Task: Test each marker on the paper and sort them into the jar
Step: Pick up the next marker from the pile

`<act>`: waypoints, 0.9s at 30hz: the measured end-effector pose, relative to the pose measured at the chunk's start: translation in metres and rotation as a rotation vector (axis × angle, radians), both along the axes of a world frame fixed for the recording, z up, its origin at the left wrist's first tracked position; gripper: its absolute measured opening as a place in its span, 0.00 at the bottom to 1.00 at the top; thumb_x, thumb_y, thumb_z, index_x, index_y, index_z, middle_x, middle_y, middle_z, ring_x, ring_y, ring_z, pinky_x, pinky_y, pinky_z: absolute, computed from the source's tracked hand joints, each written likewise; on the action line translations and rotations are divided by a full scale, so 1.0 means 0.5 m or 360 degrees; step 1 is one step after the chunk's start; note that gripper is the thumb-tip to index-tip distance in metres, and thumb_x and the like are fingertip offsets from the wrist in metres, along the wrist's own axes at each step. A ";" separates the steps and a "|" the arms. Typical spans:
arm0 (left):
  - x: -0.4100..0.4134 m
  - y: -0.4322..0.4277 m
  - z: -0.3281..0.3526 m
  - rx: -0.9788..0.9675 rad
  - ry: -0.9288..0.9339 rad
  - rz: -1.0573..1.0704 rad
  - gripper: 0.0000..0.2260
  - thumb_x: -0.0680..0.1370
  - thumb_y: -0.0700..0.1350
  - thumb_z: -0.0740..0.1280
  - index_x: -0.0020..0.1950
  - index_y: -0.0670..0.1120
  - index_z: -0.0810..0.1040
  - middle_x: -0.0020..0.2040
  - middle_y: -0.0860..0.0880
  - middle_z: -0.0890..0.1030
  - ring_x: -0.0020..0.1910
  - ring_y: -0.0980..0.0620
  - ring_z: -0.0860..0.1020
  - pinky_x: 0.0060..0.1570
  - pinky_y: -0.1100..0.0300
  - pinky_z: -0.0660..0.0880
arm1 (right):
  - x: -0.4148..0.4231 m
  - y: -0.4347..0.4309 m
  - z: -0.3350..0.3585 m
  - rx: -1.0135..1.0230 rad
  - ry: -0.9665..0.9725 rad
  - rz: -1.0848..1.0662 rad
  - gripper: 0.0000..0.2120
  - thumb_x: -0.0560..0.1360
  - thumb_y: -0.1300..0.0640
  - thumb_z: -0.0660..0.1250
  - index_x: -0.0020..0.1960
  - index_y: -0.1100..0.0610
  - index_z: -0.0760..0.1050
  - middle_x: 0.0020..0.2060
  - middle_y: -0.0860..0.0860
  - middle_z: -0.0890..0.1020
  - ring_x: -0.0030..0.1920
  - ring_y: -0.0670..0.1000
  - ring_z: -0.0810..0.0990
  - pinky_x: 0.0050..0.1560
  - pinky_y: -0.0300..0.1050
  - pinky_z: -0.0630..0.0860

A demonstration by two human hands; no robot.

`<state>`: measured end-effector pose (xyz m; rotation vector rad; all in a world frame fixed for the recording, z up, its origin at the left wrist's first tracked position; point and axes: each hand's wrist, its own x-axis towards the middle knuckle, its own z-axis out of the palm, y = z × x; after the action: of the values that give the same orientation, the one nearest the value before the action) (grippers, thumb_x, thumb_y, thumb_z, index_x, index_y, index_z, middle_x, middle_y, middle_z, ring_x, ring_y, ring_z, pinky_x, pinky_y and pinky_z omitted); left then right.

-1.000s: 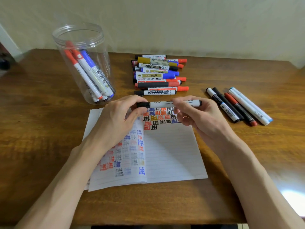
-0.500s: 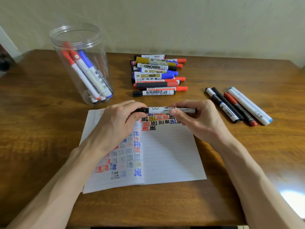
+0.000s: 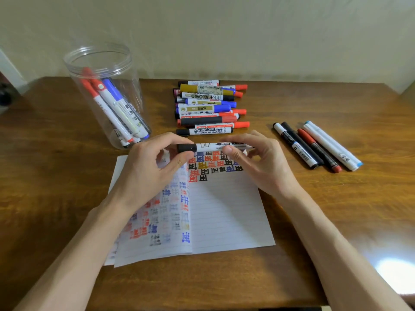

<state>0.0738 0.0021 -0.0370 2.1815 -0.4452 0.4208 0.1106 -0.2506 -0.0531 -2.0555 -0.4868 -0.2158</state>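
- The paper (image 3: 224, 209) lies beneath both hands; the jar (image 3: 132, 90) stands behind it, leftward.
- The left hand (image 3: 146, 173) pinches the black cap (image 3: 186, 148); the right hand (image 3: 260, 162) pinches the marker (image 3: 213, 146) barrel, level above the paper's top edge.
- A hard pull could jerk the tip free and smear ink.
- The marker's right end is hidden behind the right hand.

marker (image 3: 211, 146) right end — behind right fingers (image 3: 241, 139) | paper (image 3: 224, 209) left-page ink — blurred

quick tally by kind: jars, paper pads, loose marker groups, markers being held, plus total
jar: 1
paper pad: 1
loose marker groups: 2, back pile and right row
held marker, in left hand and right hand: 1
total: 5
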 end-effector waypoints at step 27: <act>0.090 0.146 0.234 -0.0747 -0.1098 0.0876 0.14 0.84 0.47 0.63 0.63 0.37 0.72 0.57 0.40 0.83 0.53 0.50 0.85 0.53 0.50 0.81 | -0.022 0.038 -0.015 -0.0125 -0.0086 -0.0017 0.14 0.80 0.53 0.71 0.64 0.50 0.83 0.55 0.42 0.81 0.53 0.38 0.82 0.49 0.27 0.76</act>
<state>0.1186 0.0749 0.0798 1.6241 -0.0699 1.4442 0.0995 -0.2319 -0.0607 -2.1339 -0.5248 -0.2633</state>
